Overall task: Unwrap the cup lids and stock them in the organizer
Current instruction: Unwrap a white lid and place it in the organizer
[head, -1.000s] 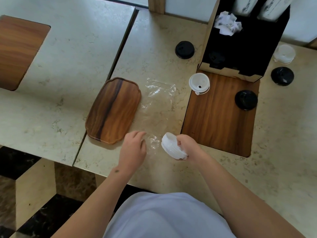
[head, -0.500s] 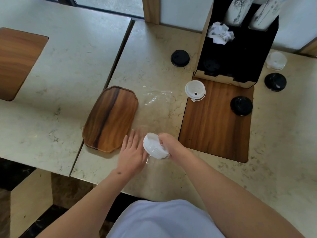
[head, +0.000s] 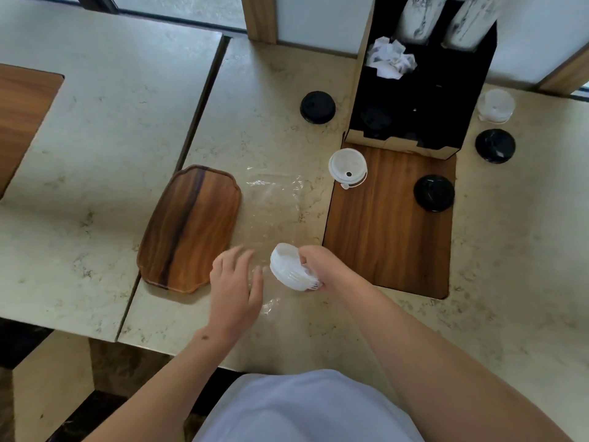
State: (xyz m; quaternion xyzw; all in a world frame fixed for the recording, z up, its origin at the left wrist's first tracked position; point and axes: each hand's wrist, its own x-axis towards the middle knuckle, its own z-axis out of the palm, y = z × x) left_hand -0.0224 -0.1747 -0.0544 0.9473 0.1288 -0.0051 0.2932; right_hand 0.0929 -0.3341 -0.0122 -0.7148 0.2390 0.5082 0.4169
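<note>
My right hand [head: 322, 266] grips a stack of white cup lids [head: 288, 267] just above the counter's front edge, tilted on its side. My left hand [head: 236, 282] lies beside it with fingers spread and straight, over the clear plastic wrap [head: 274, 199] that stretches across the marble toward the back. The black organizer [head: 417, 100] stands at the back right, with crumpled white paper and dark lids inside. A single white lid [head: 347, 167] sits at its front left corner.
A wooden tray [head: 191, 228] lies left of my hands. Black lids rest on the counter [head: 317, 107], on the wood inlay [head: 433, 193] and at far right [head: 495, 145]. A clear lid stack [head: 496, 105] stands right of the organizer.
My left hand opened from curled to spread flat beside the lid stack. The right hand with the stack moved a little left toward it. The view shifted slightly.
</note>
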